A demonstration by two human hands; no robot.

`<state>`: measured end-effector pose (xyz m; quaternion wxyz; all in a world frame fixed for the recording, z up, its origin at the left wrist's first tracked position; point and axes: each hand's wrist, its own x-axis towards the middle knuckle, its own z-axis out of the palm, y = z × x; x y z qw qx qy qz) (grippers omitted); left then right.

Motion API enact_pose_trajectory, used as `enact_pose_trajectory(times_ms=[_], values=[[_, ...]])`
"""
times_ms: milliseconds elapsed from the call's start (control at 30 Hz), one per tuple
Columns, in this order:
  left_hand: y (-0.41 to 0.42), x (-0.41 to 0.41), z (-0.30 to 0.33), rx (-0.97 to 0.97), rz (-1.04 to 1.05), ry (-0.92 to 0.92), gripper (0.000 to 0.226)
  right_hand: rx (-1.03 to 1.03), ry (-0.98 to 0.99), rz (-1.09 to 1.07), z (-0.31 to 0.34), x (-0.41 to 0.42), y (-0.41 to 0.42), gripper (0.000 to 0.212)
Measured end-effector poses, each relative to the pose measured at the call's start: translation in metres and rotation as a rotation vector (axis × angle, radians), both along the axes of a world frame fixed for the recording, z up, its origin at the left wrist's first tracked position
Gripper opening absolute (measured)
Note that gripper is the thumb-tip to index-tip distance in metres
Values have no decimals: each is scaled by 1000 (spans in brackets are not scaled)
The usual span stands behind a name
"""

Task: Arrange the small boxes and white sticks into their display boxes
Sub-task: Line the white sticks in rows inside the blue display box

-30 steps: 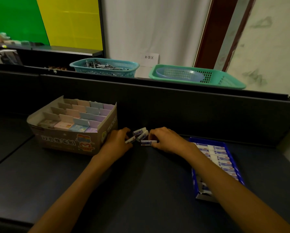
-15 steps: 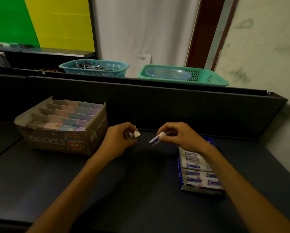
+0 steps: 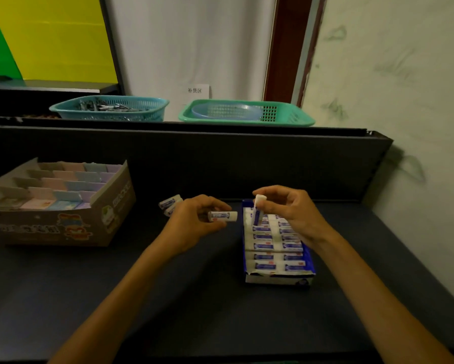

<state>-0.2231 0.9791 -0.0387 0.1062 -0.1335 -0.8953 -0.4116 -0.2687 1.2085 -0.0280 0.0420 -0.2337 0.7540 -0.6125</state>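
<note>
Change: since half a second ago the right hand (image 3: 291, 214) has carried its white stick (image 3: 258, 211) over the far end of the blue display box (image 3: 308, 266), and the left hand (image 3: 194, 224) has turned its stick sideways.
Right hand: fingers curled, pinching the stick upright, its lower end down among the sticks in the box.
Left hand: thumb and fingers pinch a second white stick (image 3: 223, 216), which lies level and points toward the blue box, apart from it.
Loose sticks: two more (image 3: 170, 201) lie on the surface just behind the left hand (the nearer one partly hidden by the fingers).
Blue display box: rows of white sticks with blue labels fill it, lying flat.
Cardboard display box (image 3: 63, 229): stands well to the left, holding rows of small pastel boxes (image 3: 63, 183) between dividers.
Surface: a dark grey shelf (image 3: 194, 298) with a raised dark back panel (image 3: 220, 164).
Room: behind the panel stand a teal basket (image 3: 110, 109) of dark small items and a green basket (image 3: 246, 114) holding a bluish bowl; a white card with characters (image 3: 195, 91) stands between them, against a pale wall, with yellow and green panels (image 3: 49, 38) at the left.
</note>
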Motion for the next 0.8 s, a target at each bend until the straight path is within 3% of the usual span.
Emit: enact_pose_trajectory(times_ms=[200, 633, 800], values=[[15, -1, -3, -62, -19, 51, 32, 32, -29, 17, -5, 5, 17, 33], [39, -6, 0, -215, -13, 87, 37, 191, 85, 8, -7, 11, 40, 26], [42, -4, 3, -45, -36, 45, 31, 175, 122, 5, -5, 14, 43, 28]])
